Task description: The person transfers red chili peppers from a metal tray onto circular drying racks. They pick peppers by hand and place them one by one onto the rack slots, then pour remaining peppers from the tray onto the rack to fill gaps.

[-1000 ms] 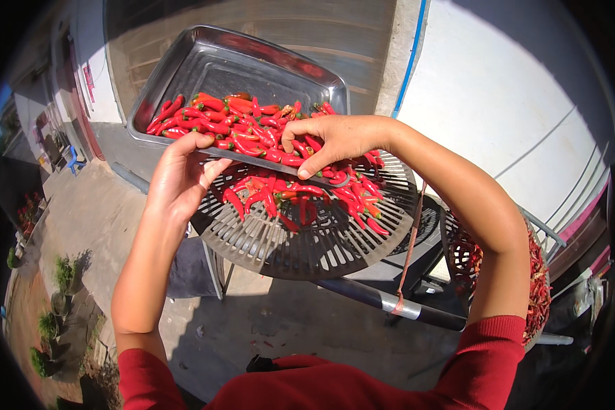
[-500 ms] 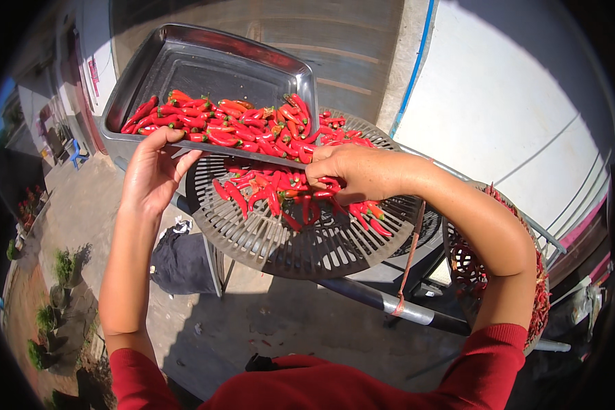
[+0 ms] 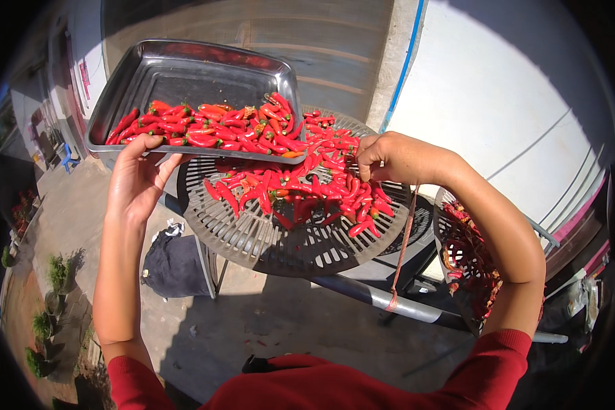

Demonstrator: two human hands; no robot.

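My left hand (image 3: 138,174) grips the near rim of a rectangular metal tray (image 3: 198,76), thumb on top and fingers underneath. Fresh red chillies (image 3: 208,128) lie gathered along the tray's near side, which tilts down. Below its right corner, a round dark slatted rack (image 3: 253,236) carries a loose spread of more red chillies (image 3: 318,191). Above the rack's right part is my right hand (image 3: 395,157), off the tray, its fingers curled and closed. Whatever may be in those fingers is hidden.
A second openwork basket (image 3: 458,246) with darker dried chillies stands at the right, partly behind my arm. Metal rails (image 3: 403,311) run beneath the rack, with a cord (image 3: 404,246) tied on. A dark bundle (image 3: 176,266) sits lower left. A white panel (image 3: 485,102) rises at the back right.
My right hand has left the tray's right corner and moved right, over the rack. More chillies show spread there. The tray appears slightly lower and further left, still in my left hand.
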